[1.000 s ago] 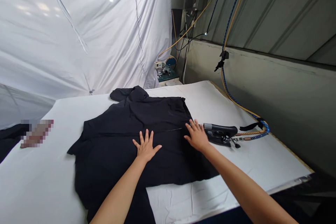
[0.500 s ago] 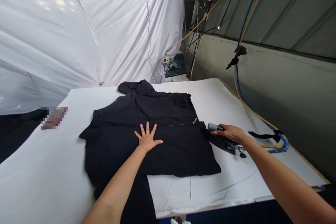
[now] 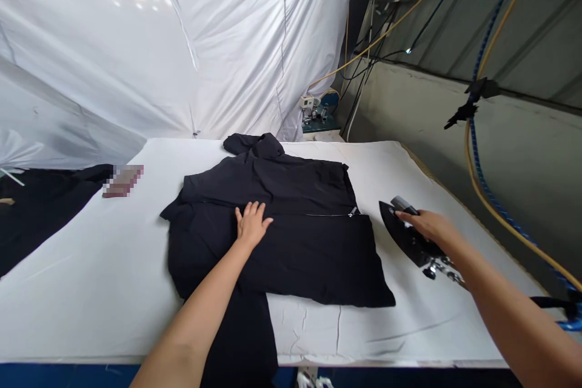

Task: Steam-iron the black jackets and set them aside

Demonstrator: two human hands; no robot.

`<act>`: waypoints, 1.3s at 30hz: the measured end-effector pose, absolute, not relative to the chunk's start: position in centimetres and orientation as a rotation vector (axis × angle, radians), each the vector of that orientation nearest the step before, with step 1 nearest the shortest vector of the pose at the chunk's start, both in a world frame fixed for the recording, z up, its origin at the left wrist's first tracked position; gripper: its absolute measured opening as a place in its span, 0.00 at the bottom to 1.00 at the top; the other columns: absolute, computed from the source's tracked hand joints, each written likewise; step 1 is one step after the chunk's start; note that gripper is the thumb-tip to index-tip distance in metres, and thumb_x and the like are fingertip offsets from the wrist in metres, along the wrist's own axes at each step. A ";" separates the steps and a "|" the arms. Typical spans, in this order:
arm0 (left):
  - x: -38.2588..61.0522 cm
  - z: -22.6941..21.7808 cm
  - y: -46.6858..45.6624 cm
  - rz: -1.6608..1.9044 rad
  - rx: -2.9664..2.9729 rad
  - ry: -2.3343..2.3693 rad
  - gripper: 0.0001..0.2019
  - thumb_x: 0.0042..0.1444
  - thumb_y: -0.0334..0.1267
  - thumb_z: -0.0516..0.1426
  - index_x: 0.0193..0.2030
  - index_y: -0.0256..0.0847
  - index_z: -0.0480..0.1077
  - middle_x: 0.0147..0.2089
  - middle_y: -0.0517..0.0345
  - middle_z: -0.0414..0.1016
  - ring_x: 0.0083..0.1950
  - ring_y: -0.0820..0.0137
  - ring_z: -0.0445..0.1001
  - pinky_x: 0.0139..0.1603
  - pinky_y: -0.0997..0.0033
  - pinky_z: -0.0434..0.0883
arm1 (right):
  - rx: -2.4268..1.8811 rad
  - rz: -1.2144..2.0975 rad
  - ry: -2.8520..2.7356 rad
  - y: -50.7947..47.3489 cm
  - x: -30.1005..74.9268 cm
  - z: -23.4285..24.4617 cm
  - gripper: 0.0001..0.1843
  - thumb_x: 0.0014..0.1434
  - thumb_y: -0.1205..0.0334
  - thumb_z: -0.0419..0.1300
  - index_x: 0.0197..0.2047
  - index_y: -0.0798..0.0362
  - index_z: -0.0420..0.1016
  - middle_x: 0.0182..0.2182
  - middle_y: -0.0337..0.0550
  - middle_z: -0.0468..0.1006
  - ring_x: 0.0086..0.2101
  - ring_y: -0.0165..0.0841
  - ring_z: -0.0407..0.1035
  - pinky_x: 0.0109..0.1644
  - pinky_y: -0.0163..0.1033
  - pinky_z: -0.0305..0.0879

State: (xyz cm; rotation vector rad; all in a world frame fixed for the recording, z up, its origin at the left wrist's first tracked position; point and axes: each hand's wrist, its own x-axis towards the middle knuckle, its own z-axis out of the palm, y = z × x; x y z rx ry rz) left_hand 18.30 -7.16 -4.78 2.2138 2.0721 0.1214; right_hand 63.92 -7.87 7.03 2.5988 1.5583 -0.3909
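Note:
A black zip jacket lies spread on the white-covered table, its collar end to the left and one sleeve hanging over the front edge. My left hand rests on the jacket near the zip line, fingers spread and palm down. To the right of the hem, my right hand grips the handle of a steam iron. The iron is apart from the jacket and tilted, its pointed tip toward the far left. The zip pull shows at the hem end.
A blue and tan hose runs down on the right with black ties. Dark cloth lies at the far left beside a blurred reddish patch. White sheeting hangs behind; a low wall borders the right.
My right hand has drawn the iron rightward, away from the jacket hem, turning it. My left hand stays on the jacket with its fingers less widely spread. The view has shifted left.

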 end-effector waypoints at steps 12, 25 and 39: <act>5.7 -6.7 -4.4 -0.037 1.977 2.227 0.24 0.60 0.51 0.34 0.63 0.62 0.41 0.69 0.58 0.37 0.68 0.57 0.36 0.58 0.35 0.38 | 2.106 -0.588 2.019 -1.2 36.5 5.2 0.39 0.43 0.29 0.49 0.43 0.53 0.74 0.40 0.53 0.75 0.40 0.44 0.69 0.40 0.43 0.63; 5.6 -8.2 -4.8 0.029 2.055 2.265 0.24 0.60 0.50 0.38 0.63 0.61 0.41 0.68 0.58 0.39 0.68 0.59 0.36 0.59 0.39 0.38 | 2.618 -0.424 1.351 2.1 53.6 4.2 0.45 0.40 0.26 0.45 0.42 0.56 0.74 0.38 0.60 0.75 0.36 0.49 0.71 0.31 0.47 0.65; 1.9 -4.0 3.6 0.082 2.132 2.156 0.24 0.57 0.53 0.41 0.62 0.63 0.48 0.69 0.67 0.36 0.67 0.47 0.30 0.56 0.33 0.42 | 2.230 -0.445 1.962 5.6 39.8 6.5 0.37 0.42 0.28 0.49 0.38 0.52 0.75 0.36 0.53 0.76 0.38 0.46 0.70 0.38 0.44 0.64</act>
